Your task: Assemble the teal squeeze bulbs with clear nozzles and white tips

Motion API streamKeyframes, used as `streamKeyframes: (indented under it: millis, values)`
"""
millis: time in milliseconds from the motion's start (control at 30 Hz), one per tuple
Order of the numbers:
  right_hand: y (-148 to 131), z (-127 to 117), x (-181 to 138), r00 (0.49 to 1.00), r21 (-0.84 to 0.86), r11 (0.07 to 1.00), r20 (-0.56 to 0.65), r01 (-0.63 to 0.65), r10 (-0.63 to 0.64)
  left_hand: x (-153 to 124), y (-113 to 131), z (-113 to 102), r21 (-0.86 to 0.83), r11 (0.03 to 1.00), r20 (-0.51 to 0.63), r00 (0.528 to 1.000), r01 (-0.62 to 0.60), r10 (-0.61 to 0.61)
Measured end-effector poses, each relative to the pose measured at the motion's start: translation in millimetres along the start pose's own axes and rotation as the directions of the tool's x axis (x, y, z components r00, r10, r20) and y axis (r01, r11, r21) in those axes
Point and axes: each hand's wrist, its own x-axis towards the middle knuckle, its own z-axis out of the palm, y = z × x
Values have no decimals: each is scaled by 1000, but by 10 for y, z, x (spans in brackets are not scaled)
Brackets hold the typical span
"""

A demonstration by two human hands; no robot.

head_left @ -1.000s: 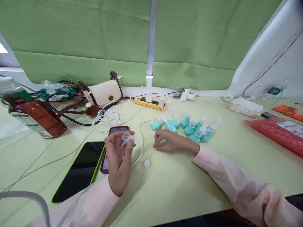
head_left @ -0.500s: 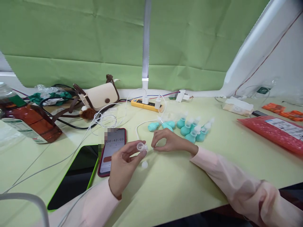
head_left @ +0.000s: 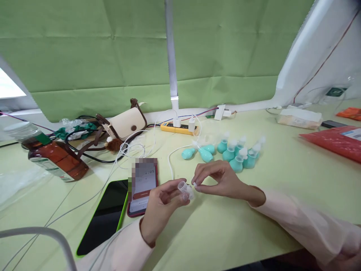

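My left hand (head_left: 160,205) pinches a small clear plastic cap (head_left: 184,188) just above the light green table (head_left: 220,233). My right hand (head_left: 220,180) is closed in a pinch on a tiny white piece (head_left: 194,184), held right beside the cap's open end. A group of teal squeeze bulbs with clear tips (head_left: 237,154) stands behind my right hand. Two more teal bulbs (head_left: 197,152) lie on their sides to the left of the group.
A red-cased phone (head_left: 143,186) showing a timer and a green-edged tablet (head_left: 104,214) lie left of my hands. White cables (head_left: 124,150), a yellow power strip (head_left: 177,129), a cream bag (head_left: 125,120), a brown bottle (head_left: 53,158) and a red packet (head_left: 335,141) surround them.
My left hand moved right with the clear cap, toward my right hand. My right hand lifted off the table with the tiny white piece. The loose white cap on the table is out of sight now.
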Motion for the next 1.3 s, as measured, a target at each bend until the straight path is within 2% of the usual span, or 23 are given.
streamKeyframes:
  millis: [233, 467, 600, 800, 900, 967, 1033, 1100, 1200, 1300]
  values:
    - [98, 150, -86, 985, -106, 989, -128, 104, -118, 2, 0, -4, 6, 1000, 0, 1000, 12, -12]
    - [126, 266, -166, 918, -326, 911, -218, 251, -331, 14, -40, -4, 26, 1000, -17, 1000, 3, -3]
    - [133, 280, -186, 889, -417, 858, -202, 302, -411, -12, -18, 21, 69, 997, -30, 999, 27, -25]
    - [144, 297, -205, 889, -473, 829, -180, 298, -421, -15, -35, -1, 105, 994, -12, 1000, 23, -22]
    - [128, 303, -212, 898, -488, 818, -138, 306, -418, -21, -69, -14, 145, 989, -22, 999, -23, 27]
    - [125, 299, -223, 903, -519, 797, -104, 309, -417, -32, -90, -14, 209, 973, -33, 994, -95, 105]
    - [142, 287, -245, 898, -592, 741, -64, 318, -436, -44, -105, -11, 283, 941, -27, 979, -185, 201]
    - [177, 267, -272, 877, -691, 638, -12, 340, -480, -58, -114, -9, 351, 904, -10, 964, -245, 266]
    - [234, 233, -307, 842, -807, 452, 99, 380, -531, -73, -122, -13, 428, 867, -16, 957, -254, 289]
    - [264, 211, -319, 839, -843, 360, 177, 399, -515, -73, -126, -20, 432, 869, -51, 955, -241, 291]
